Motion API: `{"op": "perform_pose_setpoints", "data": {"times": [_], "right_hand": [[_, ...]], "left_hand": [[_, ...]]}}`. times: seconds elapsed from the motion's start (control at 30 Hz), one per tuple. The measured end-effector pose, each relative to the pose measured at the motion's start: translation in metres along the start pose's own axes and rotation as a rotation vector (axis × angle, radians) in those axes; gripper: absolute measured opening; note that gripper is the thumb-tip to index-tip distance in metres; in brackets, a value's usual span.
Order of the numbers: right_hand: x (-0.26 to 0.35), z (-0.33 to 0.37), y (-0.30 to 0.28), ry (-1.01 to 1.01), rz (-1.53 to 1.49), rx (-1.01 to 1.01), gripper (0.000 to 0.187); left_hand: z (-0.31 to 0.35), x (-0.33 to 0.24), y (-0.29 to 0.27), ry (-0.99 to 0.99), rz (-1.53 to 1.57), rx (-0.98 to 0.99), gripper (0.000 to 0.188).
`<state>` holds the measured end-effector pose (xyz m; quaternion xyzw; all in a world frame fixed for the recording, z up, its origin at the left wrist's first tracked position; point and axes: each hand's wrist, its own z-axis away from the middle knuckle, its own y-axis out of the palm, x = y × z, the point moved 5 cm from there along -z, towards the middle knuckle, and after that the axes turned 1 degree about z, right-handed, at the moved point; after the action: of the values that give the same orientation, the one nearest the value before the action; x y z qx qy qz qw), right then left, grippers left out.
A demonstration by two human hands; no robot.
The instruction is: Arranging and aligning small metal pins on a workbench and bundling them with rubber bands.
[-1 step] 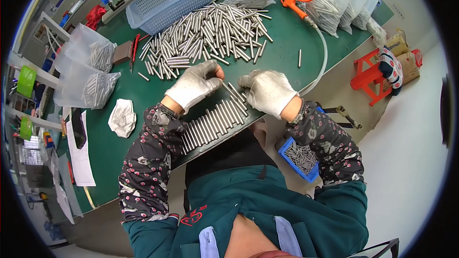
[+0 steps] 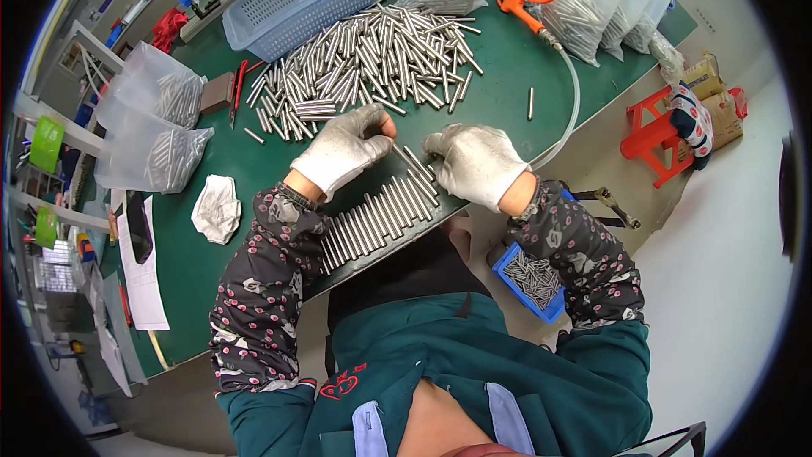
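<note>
Short metal rods [image 2: 381, 218] lie side by side in a slanting row along the near edge of the green table. My left hand [image 2: 342, 152], in a white glove with a bare fingertip showing, is at the upper right end of this row. Its thumb and fingers are curled together close to the end of a rod. Facing it from the right is my gloved right hand [image 2: 480, 162], fingers bent in beside the row's last rods. What either hand grips is hidden. Beyond them spreads a large loose pile of metal rods [image 2: 364, 59].
Behind the pile stands a blue-grey basket [image 2: 304, 4]. Bags of rods [image 2: 584, 8] sit far right, others [image 2: 156, 118] left. An orange air gun [image 2: 518, 4] trails a clear hose. A crumpled white cloth [image 2: 216, 208] lies left; a blue bin [image 2: 529, 281] of metal pieces stands below the table.
</note>
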<state>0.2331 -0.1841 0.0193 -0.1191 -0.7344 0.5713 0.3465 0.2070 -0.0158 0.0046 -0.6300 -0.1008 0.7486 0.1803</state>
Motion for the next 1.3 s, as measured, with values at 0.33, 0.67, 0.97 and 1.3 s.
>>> {"op": "perform_pose_setpoints", "data": {"times": [0.33, 0.67, 0.97, 1.3], "right_hand": [[0.028, 0.010, 0.019, -0.098, 0.333, -0.091, 0.013], [0.024, 0.014, 0.012, -0.031, 0.229, -0.027, 0.014], [0.004, 0.013, -0.006, 0.037, 0.011, -0.087, 0.020], [-0.068, 0.024, -0.009, -0.050, -0.415, -0.480, 0.020]], "left_hand": [[-0.001, -0.018, -0.011, 0.177, -0.064, -0.213, 0.010], [0.008, -0.064, 0.025, 0.804, -0.796, -0.266, 0.027], [0.012, -0.052, 0.039, 0.838, -1.027, -0.189, 0.023], [0.024, -0.044, 0.070, 0.827, -1.141, 0.114, 0.020]]}}
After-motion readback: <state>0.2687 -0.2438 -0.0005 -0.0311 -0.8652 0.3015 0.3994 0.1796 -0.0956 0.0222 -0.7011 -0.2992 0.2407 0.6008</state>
